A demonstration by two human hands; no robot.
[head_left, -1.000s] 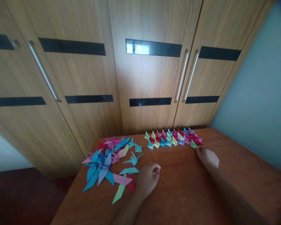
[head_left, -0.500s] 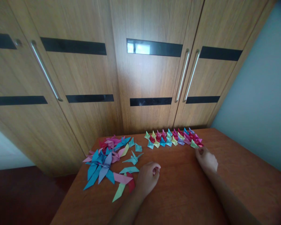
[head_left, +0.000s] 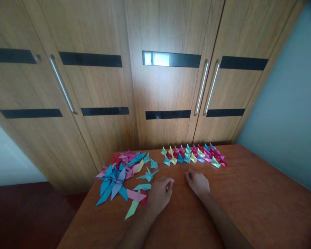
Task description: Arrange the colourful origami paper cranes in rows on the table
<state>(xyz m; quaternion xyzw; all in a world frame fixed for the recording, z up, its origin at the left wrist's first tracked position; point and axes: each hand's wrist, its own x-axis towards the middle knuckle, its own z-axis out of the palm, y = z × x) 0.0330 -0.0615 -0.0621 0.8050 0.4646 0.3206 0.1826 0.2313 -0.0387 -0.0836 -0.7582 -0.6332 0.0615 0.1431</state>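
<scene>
My left hand (head_left: 158, 193) rests on the wooden table (head_left: 261, 200), fingers curled into a loose fist; whether it holds anything is hidden. It lies beside a loose pile of folded paper cranes (head_left: 121, 174) in blue, pink, teal and green. My right hand (head_left: 198, 182) is on the table a little to the right, fingers curled under, nothing visible in it. Behind both hands stands a tidy row of small folded paper pieces (head_left: 193, 155) in several colours.
A wooden wardrobe (head_left: 155, 79) with long metal handles and dark strips stands right behind the table. A pale blue wall (head_left: 287, 103) is on the right. Dark floor (head_left: 23, 214) shows at the lower left, past the table's left edge.
My right hand has drawn back from the right end of the row and moved left, close to my left hand. The left hand has stayed put.
</scene>
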